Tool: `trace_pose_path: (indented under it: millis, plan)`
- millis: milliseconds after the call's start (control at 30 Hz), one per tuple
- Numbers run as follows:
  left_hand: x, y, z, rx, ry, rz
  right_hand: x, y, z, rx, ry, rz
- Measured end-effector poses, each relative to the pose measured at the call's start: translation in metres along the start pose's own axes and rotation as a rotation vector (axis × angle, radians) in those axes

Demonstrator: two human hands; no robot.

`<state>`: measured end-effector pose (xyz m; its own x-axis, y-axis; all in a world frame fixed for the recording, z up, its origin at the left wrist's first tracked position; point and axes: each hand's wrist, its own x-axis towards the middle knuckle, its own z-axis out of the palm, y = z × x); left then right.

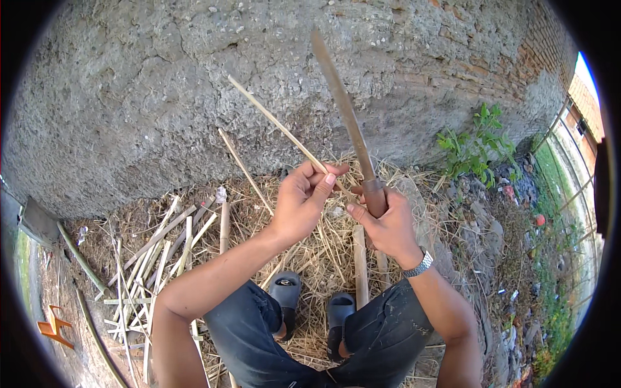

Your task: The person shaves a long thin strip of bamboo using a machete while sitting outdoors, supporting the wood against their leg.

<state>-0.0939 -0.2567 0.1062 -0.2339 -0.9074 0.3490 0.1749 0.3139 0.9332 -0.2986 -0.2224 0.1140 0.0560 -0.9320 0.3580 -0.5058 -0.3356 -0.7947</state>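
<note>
My left hand (pixel 304 199) pinches a thin pale bamboo strip (pixel 275 121) between thumb and fingers. The strip slants up to the left toward the wall, and its lower end runs toward my other hand. My right hand (pixel 388 223) is wrapped round the brown handle of a machete (pixel 346 107), whose long blade points up and away. The machete's blade stands apart from the strip's upper part. Whether the right fingertips touch the strip's lower end, I cannot tell. A second bamboo strip (pixel 246 169) leans behind my left hand.
A rough plastered wall (pixel 162 97) rises ahead. Split bamboo pieces (pixel 152 268) lie heaped at the left, with an orange plastic chair (pixel 55 326) beyond. Straw and shavings (pixel 317 258) cover the ground around my sandals (pixel 284 290). A leafy plant (pixel 482 139) and litter lie right.
</note>
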Motion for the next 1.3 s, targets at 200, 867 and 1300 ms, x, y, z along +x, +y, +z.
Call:
trace_pose_path:
  millis: [200, 867, 1300]
  plan:
    - [-0.001, 0.022, -0.011, 0.020, 0.090, -0.007, -0.003, 0.007, -0.013, -0.124, -0.052, 0.064]
    - [-0.002, 0.029, -0.103, 0.061, 0.380, 0.091, -0.008, 0.025, -0.032, -0.244, -0.039, 0.024]
    - [-0.040, 0.038, -0.053, 1.197, -0.379, -0.018, -0.016, 0.030, -0.036, -0.375, -0.100, -0.070]
